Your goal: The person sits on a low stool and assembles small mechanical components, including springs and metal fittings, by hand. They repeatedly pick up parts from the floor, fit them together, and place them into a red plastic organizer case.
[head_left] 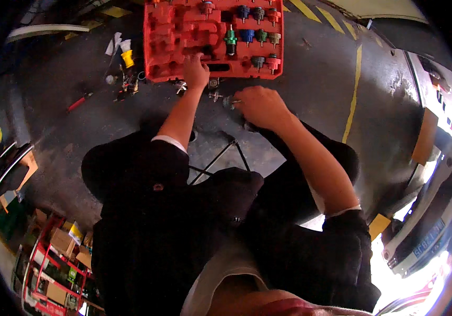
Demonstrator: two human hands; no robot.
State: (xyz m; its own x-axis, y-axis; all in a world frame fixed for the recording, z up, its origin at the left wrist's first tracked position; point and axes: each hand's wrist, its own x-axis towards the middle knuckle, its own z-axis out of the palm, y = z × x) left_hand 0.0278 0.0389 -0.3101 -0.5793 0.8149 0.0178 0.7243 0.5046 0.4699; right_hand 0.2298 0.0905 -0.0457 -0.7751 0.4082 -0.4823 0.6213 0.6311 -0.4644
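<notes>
A red moulded case lies on the floor in front of me, with several coloured adapter caps in its right-hand recesses. Over its near edge is my left hand, fingers curled down close to a small dark spot in the tray; what they hold, if anything, I cannot make out. My right hand is just below the case, fingers pinched on a grey metal adapter. A green and black adapter stands in the case's middle. Small metal fittings lie by the near edge.
Left of the case lie a yellow and white bottle, several loose fittings and a red-handled tool. A black metal frame is between my legs. A red shelf rack stands lower left; a car is lower right.
</notes>
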